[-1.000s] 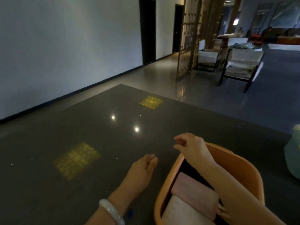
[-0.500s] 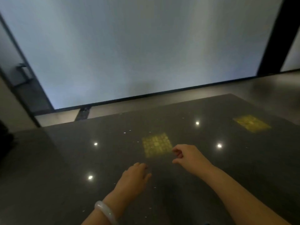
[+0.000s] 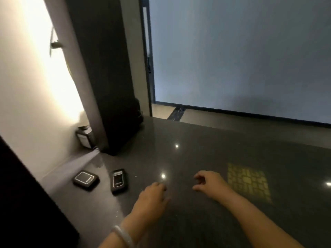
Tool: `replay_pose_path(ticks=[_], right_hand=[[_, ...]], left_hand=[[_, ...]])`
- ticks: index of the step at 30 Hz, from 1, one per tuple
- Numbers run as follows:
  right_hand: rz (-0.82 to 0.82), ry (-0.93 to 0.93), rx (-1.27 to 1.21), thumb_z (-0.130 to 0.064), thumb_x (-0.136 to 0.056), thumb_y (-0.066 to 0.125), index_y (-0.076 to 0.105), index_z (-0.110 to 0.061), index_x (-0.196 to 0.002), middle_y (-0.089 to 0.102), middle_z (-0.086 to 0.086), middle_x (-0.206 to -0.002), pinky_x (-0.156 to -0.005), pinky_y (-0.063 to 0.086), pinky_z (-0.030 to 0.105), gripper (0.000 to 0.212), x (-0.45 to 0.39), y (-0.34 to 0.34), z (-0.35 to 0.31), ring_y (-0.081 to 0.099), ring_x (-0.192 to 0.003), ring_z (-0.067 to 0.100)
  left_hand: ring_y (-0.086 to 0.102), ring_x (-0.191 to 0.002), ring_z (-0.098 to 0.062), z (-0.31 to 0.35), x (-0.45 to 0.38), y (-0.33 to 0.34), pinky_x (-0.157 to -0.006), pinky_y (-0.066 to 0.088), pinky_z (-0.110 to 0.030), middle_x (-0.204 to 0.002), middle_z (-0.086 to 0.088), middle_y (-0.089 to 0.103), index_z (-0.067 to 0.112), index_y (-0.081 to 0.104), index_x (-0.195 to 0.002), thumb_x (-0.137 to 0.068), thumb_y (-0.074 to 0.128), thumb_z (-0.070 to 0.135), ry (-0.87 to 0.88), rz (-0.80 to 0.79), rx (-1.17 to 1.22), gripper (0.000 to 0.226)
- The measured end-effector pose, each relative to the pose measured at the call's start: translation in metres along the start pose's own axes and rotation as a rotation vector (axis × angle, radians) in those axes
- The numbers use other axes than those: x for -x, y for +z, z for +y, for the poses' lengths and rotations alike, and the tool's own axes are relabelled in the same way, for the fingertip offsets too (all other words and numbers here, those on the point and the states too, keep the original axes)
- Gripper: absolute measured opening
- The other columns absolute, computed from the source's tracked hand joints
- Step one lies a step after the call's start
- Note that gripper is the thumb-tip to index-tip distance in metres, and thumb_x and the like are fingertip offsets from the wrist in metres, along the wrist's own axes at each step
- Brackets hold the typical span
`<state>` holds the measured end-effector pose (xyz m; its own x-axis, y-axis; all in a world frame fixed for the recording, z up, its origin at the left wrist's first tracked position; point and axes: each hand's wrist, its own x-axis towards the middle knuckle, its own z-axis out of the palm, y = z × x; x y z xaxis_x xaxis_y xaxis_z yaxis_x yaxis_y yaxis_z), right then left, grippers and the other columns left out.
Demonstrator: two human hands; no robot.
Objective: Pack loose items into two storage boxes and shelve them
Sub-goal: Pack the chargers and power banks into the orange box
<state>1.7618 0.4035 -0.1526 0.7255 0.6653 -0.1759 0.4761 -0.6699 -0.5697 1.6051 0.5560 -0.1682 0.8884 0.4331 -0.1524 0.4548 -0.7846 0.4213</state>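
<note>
A dark polished stone counter [image 3: 223, 158] fills the lower part of the view, its speckled surface mirroring small round ceiling lights and a yellowish grid-patterned patch at the right. Beyond its far edge a broad pale grey wall [image 3: 241, 56] runs across the background, and at the left a tall dark panel [image 3: 107, 77] stands on the counter's end beside a brightly lit white wall [image 3: 32, 86]. Two loose items lie flat on the counter near that left corner, close together but apart. The farther-left one is a small black square device [image 3: 85, 179] with rounded corners and a thin light outline on its top face. Just to its right lies a narrower black oblong device [image 3: 119, 180], also rounded, with pale markings along its top face; what these markings are is too blurred to tell. The left hand [image 3: 152, 196], a pale bangle [image 3: 123, 236] on its wrist, hovers palm down just right of the oblong device with fingers loosely extended, holding nothing. The right hand [image 3: 209, 182] is farther right over bare counter, fingers and thumb loosely curled toward each other, also holding nothing. No storage box is in view.
</note>
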Motion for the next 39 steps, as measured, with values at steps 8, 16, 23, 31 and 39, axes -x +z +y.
replay_pose_path(ticks=[8, 16, 23, 31, 39], right_hand=[[-0.19, -0.123, -0.013, -0.04, -0.079, 0.075, 0.062, -0.018, -0.117, 0.064, -0.002, -0.108, -0.075, 0.039, 0.015, 0.046, -0.086, 0.095, -0.11, 0.054, -0.089, 0.006], [-0.276, -0.054, 0.085, -0.064, -0.07, 0.07, 0.04, -0.008, -0.137, 0.035, 0.011, -0.141, -0.102, 0.039, 0.036, 0.093, -0.111, 0.175, -0.178, 0.042, -0.127, 0.027], [-0.072, -0.133, 0.317, -0.077, -0.065, 0.062, 0.03, -0.003, -0.141, 0.035, 0.013, -0.139, -0.104, 0.037, 0.037, 0.11, -0.111, 0.206, -0.198, 0.038, -0.126, 0.028], [-0.031, -0.161, 0.283, -0.053, -0.076, 0.067, 0.035, -0.011, -0.138, 0.036, 0.01, -0.137, -0.101, 0.041, 0.033, 0.082, -0.122, 0.199, -0.184, 0.038, -0.123, 0.025], [-0.045, -0.147, 0.244, -0.05, -0.076, 0.068, 0.033, -0.016, -0.138, 0.033, 0.008, -0.137, -0.102, 0.038, 0.032, 0.079, -0.125, 0.182, -0.165, 0.034, -0.125, 0.024]], left_hand=[[0.045, -0.12, -0.019, -0.124, -0.004, -0.03, -0.1, 0.039, -0.029, -0.133, -0.002, 0.044, 0.02, 0.051, -0.129, -0.093, 0.056, 0.042, -0.408, 0.284, 0.062, 0.042], [0.031, -0.134, -0.021, -0.168, 0.005, -0.022, -0.11, 0.033, -0.036, -0.144, -0.004, 0.033, 0.021, 0.039, -0.141, -0.093, 0.054, 0.044, -0.661, 0.393, 0.163, 0.055], [0.032, -0.131, -0.023, -0.181, -0.004, -0.015, -0.108, 0.032, -0.035, -0.142, -0.004, 0.034, 0.02, 0.04, -0.137, -0.093, 0.054, 0.043, -0.79, 0.469, 0.127, 0.051], [0.026, -0.136, -0.033, -0.2, -0.049, -0.032, -0.112, 0.024, -0.043, -0.148, -0.017, 0.026, 0.009, 0.022, -0.145, -0.081, 0.063, 0.058, -1.027, 0.607, 0.185, 0.09], [0.032, -0.129, -0.034, -0.23, -0.085, -0.06, -0.107, 0.03, -0.041, -0.142, -0.02, 0.031, -0.002, 0.02, -0.143, -0.073, 0.069, 0.063, -1.184, 0.578, 0.184, 0.107]])
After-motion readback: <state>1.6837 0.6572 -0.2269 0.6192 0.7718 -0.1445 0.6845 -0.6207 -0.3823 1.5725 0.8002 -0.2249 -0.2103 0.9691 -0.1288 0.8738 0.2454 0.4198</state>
